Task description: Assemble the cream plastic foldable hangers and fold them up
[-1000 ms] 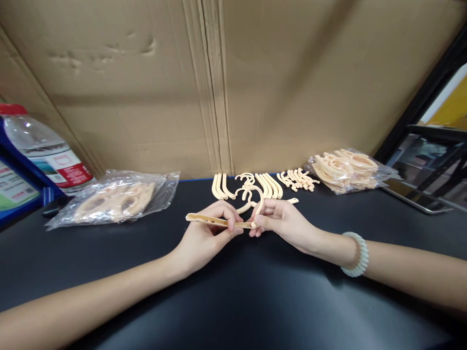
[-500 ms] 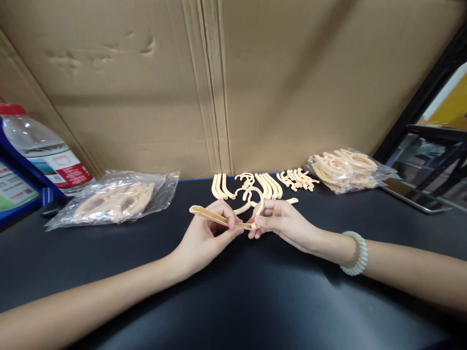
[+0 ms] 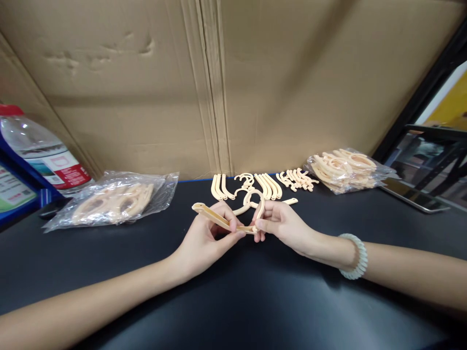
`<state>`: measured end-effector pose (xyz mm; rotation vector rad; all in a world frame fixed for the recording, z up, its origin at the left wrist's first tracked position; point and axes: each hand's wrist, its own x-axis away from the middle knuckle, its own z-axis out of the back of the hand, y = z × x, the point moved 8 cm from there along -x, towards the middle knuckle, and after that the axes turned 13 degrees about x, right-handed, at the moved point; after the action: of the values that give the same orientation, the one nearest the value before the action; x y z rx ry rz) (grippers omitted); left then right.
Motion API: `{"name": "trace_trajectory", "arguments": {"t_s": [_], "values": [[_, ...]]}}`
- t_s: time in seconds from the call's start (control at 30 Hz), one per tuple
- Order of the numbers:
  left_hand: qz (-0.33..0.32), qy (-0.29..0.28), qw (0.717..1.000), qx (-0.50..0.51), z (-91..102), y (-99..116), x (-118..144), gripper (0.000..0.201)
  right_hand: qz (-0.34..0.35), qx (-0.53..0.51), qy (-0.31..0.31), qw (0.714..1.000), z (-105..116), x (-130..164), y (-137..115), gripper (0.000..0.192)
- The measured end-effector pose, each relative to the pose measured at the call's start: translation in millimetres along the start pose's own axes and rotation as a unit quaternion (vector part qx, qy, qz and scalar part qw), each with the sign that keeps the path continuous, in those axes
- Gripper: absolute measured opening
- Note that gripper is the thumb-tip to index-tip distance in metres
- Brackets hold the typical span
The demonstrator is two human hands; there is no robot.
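My left hand (image 3: pixel 209 236) pinches a cream plastic hanger arm (image 3: pixel 210 214), its far end pointing up to the left. My right hand (image 3: pixel 282 222) grips a curved hanger hook (image 3: pixel 261 201) of the same colour, its loop upright. The hook's base meets the hanger arm's end between my fingertips; whether they are locked together I cannot tell. Just behind my hands lies a hanger (image 3: pixel 241 210) with its hook, partly hidden by my fingers and the held hook.
Beyond my hands lie rows of loose hanger arms (image 3: pixel 268 186), a few hooks (image 3: pixel 246 180) and a group of small hooked pieces (image 3: pixel 297 179). Plastic bags of parts sit at left (image 3: pixel 113 201) and right (image 3: pixel 345 170). A bottle (image 3: pixel 44 150) stands far left; cardboard (image 3: pixel 292 87) rises behind.
The held hanger arm and hook have tilted slightly, and their joint sits a little lower. My right fingers have shifted slightly around the hook's base. Both hands keep their hold.
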<state>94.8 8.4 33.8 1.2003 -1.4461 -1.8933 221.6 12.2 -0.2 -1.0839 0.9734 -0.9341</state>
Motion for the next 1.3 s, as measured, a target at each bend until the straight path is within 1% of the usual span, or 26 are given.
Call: {"name": "trace_trajectory", "arguments": {"t_s": [0.1, 0.2, 0.33, 0.43, 0.53, 0.63, 0.7, 0.73, 0.8, 0.87, 0.9, 0.93, 0.97, 1.03, 1.07, 1.1, 1.13, 1.17, 1.3], "values": [[0.018, 0.018, 1.000, 0.003, 0.8, -2, 1, 0.021, 0.007, 0.008, 0.012, 1.000, 0, 1, -1, 0.021], [0.039, 0.039, 0.998, 0.026, 3.9, -7, 1, 0.022, 0.016, 0.003, 0.005, 1.000, -2, 1, -5, 0.024], [0.041, 0.101, 0.992, 0.057, 14.8, -12, 1, 0.027, 0.062, 0.023, 0.042, 0.997, 5, 3, -15, 0.028], [0.041, 0.131, 0.989, 0.062, 18.5, -13, 1, 0.029, 0.066, 0.024, 0.046, 0.996, 6, 2, -15, 0.029], [0.059, 0.135, 0.985, 0.088, 16.5, -16, 2, 0.032, 0.047, 0.017, 0.035, 0.998, 3, 0, -10, 0.026], [0.090, 0.098, 0.983, 0.130, 8.1, -19, 2, 0.039, 0.047, 0.020, 0.026, 0.998, -2, 0, -10, 0.021], [0.101, 0.077, 0.981, 0.150, 4.1, -20, 2, 0.038, 0.058, 0.021, 0.009, 0.998, -5, -1, -13, 0.018], [0.103, 0.077, 0.980, 0.155, 4.3, -21, 2, 0.037, 0.063, 0.024, 0.002, 0.998, -4, -2, -15, 0.017], [0.107, 0.099, 0.976, 0.160, 8.3, -22, 3, 0.037, 0.066, 0.047, 0.006, 0.997, 5, -7, -17, 0.023], [0.112, 0.120, 0.973, 0.161, 12.0, -23, 4, 0.037, 0.078, 0.103, 0.047, 0.990, 26, -15, -18, 0.029], [0.115, 0.126, 0.972, 0.161, 12.9, -23, 4, 0.038, 0.094, 0.150, 0.074, 0.981, 39, -20, -20, 0.027], [0.117, 0.128, 0.972, 0.162, 13.3, -23, 4, 0.038, 0.117, 0.211, 0.095, 0.966, 51, -24, -23, 0.023], [0.117, 0.129, 0.971, 0.163, 13.4, -23, 4, 0.038, 0.144, 0.285, 0.106, 0.942, 60, -28, -26, 0.019], [0.117, 0.133, 0.970, 0.166, 13.8, -23, 4, 0.038, 0.204, 0.428, 0.091, 0.876, 67, -33, -30, 0.014], [0.117, 0.135, 0.970, 0.167, 14.0, -24, 4, 0.038, 0.227, 0.480, 0.075, 0.844, 68, -35, -29, 0.013], [0.119, 0.136, 0.969, 0.168, 14.0, -24, 5, 0.038, 0.241, 0.514, 0.062, 0.821, 68, -36, -27, 0.013], [0.120, 0.136, 0.969, 0.169, 14.0, -24, 5, 0.038, 0.248, 0.535, 0.052, 0.806, 68, -37, -26, 0.012], [0.121, 0.136, 0.969, 0.169, 13.7, -25, 5, 0.038, 0.249, 0.549, 0.045, 0.796, 67, -37, -24, 0.013], [0.122, 0.138, 0.968, 0.170, 13.5, -25, 4, 0.039, 0.247, 0.583, 0.026, 0.773, 56, -36, -24, 0.017]]}}
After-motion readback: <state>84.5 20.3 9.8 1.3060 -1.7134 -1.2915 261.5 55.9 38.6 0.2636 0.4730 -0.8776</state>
